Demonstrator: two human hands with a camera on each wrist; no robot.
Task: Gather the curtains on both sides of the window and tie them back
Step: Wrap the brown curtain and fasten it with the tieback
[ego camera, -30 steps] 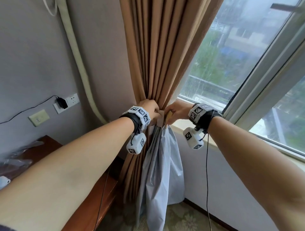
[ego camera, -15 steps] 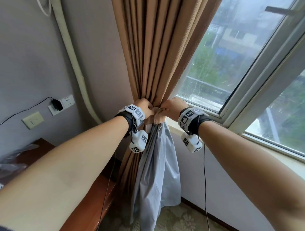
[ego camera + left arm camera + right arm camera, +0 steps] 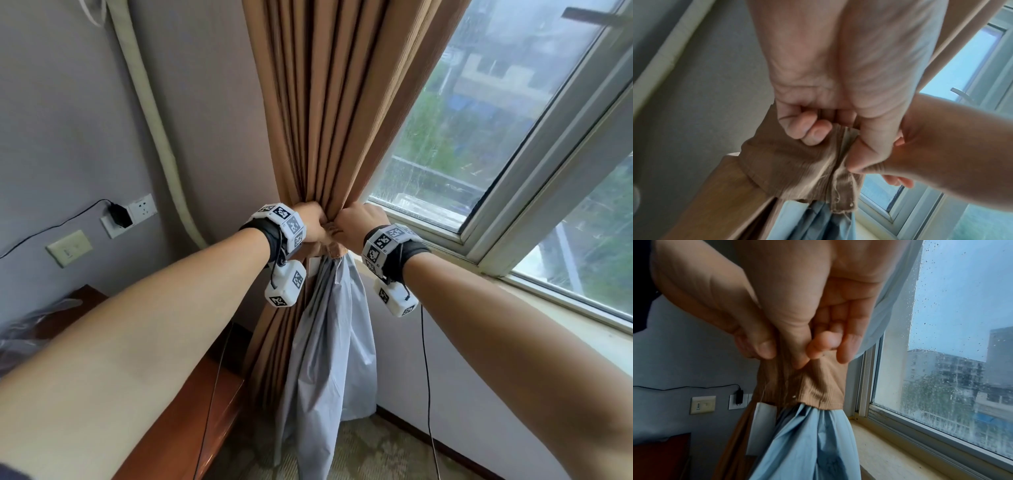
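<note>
The brown curtain (image 3: 322,113) is bunched into one bundle left of the window, its grey lining (image 3: 329,349) hanging below. A brown tieback band (image 3: 328,247) wraps the bundle at wrist height. My left hand (image 3: 313,222) and right hand (image 3: 358,222) meet knuckle to knuckle at its front. In the left wrist view the left fingers (image 3: 807,128) curl over the band (image 3: 797,164), next to the right hand (image 3: 875,154). In the right wrist view the right fingers (image 3: 818,345) pinch the band's (image 3: 818,389) top edge above the lining (image 3: 807,443).
A window (image 3: 486,130) and its sill (image 3: 568,317) run to the right. On the left wall are a padded pipe (image 3: 150,120), a socket with a plugged charger (image 3: 132,214) and a switch (image 3: 68,247). A wooden desk (image 3: 191,411) stands below left.
My right hand has moved left to meet the left one at the front of the bundle. The band ends, apart a second ago, now lie together under both hands.
</note>
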